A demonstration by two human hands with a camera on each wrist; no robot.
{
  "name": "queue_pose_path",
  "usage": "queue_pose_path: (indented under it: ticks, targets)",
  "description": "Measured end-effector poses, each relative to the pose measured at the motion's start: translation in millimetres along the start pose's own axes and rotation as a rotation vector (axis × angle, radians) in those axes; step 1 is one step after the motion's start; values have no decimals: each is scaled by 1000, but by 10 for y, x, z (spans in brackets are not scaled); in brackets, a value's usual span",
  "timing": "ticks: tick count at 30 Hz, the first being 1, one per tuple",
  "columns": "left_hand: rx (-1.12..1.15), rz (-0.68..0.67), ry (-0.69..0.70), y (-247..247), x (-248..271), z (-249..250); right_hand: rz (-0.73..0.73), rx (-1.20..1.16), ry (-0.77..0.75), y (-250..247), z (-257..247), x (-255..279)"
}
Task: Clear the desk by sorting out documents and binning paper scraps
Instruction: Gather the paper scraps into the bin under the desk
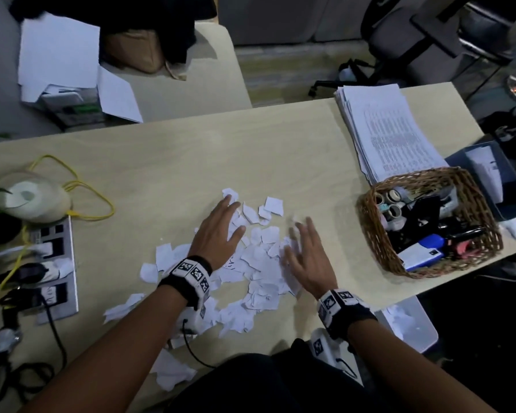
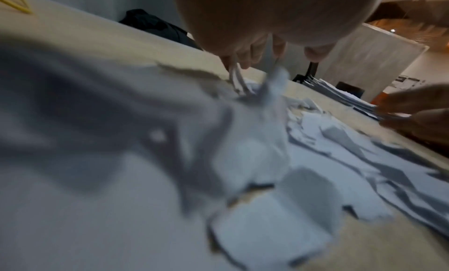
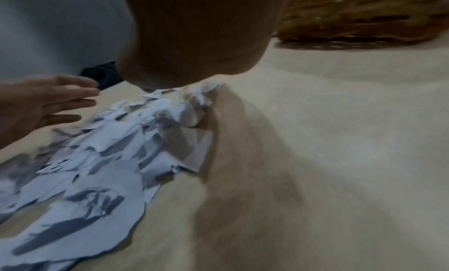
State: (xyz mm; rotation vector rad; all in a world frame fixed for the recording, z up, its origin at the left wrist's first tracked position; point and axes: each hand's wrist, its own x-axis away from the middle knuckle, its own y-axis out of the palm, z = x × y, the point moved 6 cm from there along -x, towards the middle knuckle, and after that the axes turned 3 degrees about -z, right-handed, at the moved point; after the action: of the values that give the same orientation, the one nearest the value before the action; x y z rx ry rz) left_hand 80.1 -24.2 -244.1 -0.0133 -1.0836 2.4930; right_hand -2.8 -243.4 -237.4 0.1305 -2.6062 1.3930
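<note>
1. I see my left hand (image 1: 221, 234) and right hand (image 1: 306, 257) spread wide, fingers straight, flat on the paper scraps (image 1: 259, 263) from either side, I judge to rake them together.
2. The scraps lie mid-desk (image 1: 176, 162), spilling toward the six o'clock edge.
3. The wrist views are blurred; whether any scrap is pinched, I cannot tell.
4. Stacked documents (image 1: 385, 129) sit at two o'clock, a wicker basket (image 1: 370, 210) at three, a yellow cable (image 1: 101, 204) at nine.
</note>
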Motion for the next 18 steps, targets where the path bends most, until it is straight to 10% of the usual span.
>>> queue_pose_path:
  ticks: [4,12,18]
  targets:
    - [-115,164,-64,-288,122,-172,75,126,-204,-87,-258,-151]
    - [-369,34,-179,-225,362,-366,-52,114,-155,130,44,-57]
    - [-144,96,-254,-273,282,-235,-40,-27,-96,-89,133,-159]
